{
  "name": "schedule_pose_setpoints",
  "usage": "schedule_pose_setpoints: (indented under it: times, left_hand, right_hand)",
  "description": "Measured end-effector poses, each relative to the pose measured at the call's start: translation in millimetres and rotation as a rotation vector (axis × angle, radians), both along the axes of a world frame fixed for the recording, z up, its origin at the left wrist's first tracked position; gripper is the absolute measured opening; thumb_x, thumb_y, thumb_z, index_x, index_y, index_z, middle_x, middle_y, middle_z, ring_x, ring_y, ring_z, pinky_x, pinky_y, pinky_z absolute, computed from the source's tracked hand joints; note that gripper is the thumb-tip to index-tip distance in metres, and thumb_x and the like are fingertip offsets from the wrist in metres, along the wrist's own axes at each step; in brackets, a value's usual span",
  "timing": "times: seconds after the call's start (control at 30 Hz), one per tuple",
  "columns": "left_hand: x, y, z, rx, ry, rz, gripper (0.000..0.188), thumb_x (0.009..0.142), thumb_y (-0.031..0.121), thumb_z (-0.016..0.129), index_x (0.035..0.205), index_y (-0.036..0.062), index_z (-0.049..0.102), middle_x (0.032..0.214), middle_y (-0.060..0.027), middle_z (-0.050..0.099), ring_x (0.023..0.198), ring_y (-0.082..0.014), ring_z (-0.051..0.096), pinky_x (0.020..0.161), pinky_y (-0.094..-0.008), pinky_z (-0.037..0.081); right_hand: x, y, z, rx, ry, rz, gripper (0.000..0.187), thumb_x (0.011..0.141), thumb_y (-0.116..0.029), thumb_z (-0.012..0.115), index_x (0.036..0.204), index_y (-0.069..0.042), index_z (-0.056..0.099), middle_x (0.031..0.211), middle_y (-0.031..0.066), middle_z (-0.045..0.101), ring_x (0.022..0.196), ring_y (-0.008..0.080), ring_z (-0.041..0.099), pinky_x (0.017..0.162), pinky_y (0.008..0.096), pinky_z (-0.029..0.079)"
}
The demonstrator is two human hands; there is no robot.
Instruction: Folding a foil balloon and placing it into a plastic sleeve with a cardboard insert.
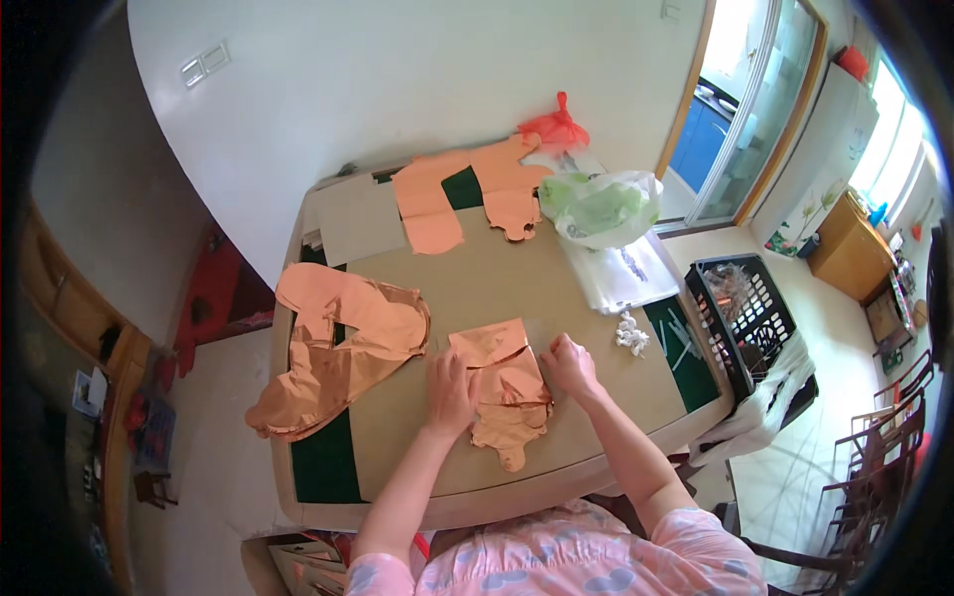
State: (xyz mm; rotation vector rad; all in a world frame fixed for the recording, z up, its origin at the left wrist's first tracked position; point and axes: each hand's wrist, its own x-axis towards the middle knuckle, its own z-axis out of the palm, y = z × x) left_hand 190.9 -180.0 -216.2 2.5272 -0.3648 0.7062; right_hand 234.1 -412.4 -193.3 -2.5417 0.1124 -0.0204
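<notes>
A flat copper-orange foil balloon (514,382) lies in front of me, folded into a narrow stack with its rounded, cut-out end toward me. My left hand (453,395) is at its left edge, fingers bent and pressed together on the foil. Just beyond the right edge, my right hand (573,369) has its fingers curled closed; whatever is in them, if anything, is hidden. To the left lies a larger, crumpled foil balloon (343,358) in the same colour. Another flat foil balloon (425,209) is spread along the far side of the table.
A brown board (397,467) covers much of the table. Grey card sheets (360,221) lie far left. Toward the far right are a green-white plastic bag (604,211), clear plastic sleeves (621,276), a red bag (556,127) and a small white bundle (631,336). A black crate (743,318) adjoins the right edge.
</notes>
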Motion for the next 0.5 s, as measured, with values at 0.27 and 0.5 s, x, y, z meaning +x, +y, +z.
schedule_pose_setpoints:
  times: [0.27, 0.5]
  left_hand:
    - [-108.8, -15.0, 18.6, 0.166, 0.116, -0.405, 0.037, 0.081, 0.023, 0.066, 0.113, 0.0035, 0.062, 0.121, -0.0122, 0.058, 0.119, -0.0281, 0.05, 0.105, -0.0449, 0.036]
    - [-111.6, -19.7, 20.3, 0.223, 0.159, -0.397, 0.04, 0.084, 0.029, 0.062, 0.114, 0.0014, 0.061, 0.122, -0.0125, 0.058, 0.123, -0.0272, 0.047, 0.107, -0.0461, 0.034]
  right_hand:
    - [3.6, 0.1, -2.6, 0.088, -0.02, 0.031, 0.026, 0.083, -0.025, 0.066, 0.096, -0.003, 0.058, 0.084, 0.0174, 0.067, 0.084, 0.0349, 0.065, 0.074, 0.0425, 0.051]
    - [6.9, 14.3, -2.8, 0.09, -0.051, 0.018, 0.025, 0.084, -0.023, 0.066, 0.097, -0.003, 0.058, 0.083, 0.0172, 0.067, 0.083, 0.0352, 0.064, 0.073, 0.043, 0.05]
